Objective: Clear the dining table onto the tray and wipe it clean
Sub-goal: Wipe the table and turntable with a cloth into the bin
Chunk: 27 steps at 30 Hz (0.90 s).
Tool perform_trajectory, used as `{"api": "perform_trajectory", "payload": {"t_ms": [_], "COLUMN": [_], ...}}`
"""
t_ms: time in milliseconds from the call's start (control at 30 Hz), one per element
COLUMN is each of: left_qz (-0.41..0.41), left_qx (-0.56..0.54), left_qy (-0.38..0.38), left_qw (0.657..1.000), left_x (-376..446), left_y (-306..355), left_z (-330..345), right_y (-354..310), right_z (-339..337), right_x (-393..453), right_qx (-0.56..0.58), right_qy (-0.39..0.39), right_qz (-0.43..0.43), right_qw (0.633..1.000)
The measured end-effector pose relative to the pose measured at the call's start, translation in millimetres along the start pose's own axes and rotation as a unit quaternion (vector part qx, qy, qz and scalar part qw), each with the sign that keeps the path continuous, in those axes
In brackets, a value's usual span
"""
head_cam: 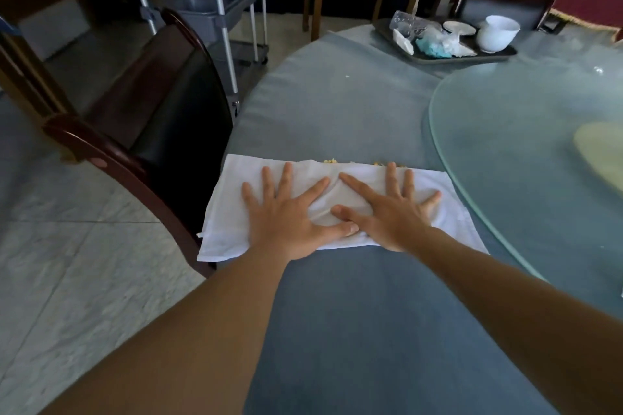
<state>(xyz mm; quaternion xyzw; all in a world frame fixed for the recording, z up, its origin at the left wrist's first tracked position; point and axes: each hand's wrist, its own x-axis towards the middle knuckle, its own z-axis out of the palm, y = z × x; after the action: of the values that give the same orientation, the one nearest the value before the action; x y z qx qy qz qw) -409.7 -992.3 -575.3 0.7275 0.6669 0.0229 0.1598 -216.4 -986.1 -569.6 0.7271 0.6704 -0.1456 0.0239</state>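
Head view: my left hand (290, 212) and right hand (387, 209) press flat, fingers spread wide, on the white cloth (229, 212) just beside the glass turntable (526, 145).

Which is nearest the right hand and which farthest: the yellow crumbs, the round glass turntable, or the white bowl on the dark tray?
1. Yellow crumbs, just beyond the right hand.
2. Round glass turntable, to its right.
3. White bowl, far across, on the dark tray.

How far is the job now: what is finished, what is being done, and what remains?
Clearing looks done: the white bowl, saucer and wrappers sit on the tray. In hand: left hand and right hand press the white cloth flat on the table. Left: yellow crumbs at the cloth's far edge.
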Motion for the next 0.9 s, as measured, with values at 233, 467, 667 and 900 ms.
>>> {"api": "perform_trajectory", "payload": {"t_ms": [233, 467, 667, 900], "left_qz": [0.027, 0.065, 0.106, 0.152], "left_qx": [0.003, 0.011, 0.016, 0.030], "left_qy": [-0.007, -0.020, -0.037, -0.037], "left_qw": [1.000, 0.998, 0.993, 0.987], "left_x": [58.0, 138.9, 227.1, 318.2], "left_y": [-10.8, -25.5, -36.7, -39.7], "left_z": [-16.5, -35.4, -54.3, -69.7], "right_y": [-14.3, -32.7, -48.5, -55.7], "right_z": [-10.7, -22.5, -37.8, -54.0], "right_x": [49.5, 115.8, 191.5, 265.1], "right_qx": [0.009, 0.013, 0.016, 0.030], "right_qy": [0.001, 0.011, 0.017, 0.023], "right_qz": [0.030, 0.078, 0.118, 0.158], "right_qw": [1.000, 0.997, 0.993, 0.987]}}
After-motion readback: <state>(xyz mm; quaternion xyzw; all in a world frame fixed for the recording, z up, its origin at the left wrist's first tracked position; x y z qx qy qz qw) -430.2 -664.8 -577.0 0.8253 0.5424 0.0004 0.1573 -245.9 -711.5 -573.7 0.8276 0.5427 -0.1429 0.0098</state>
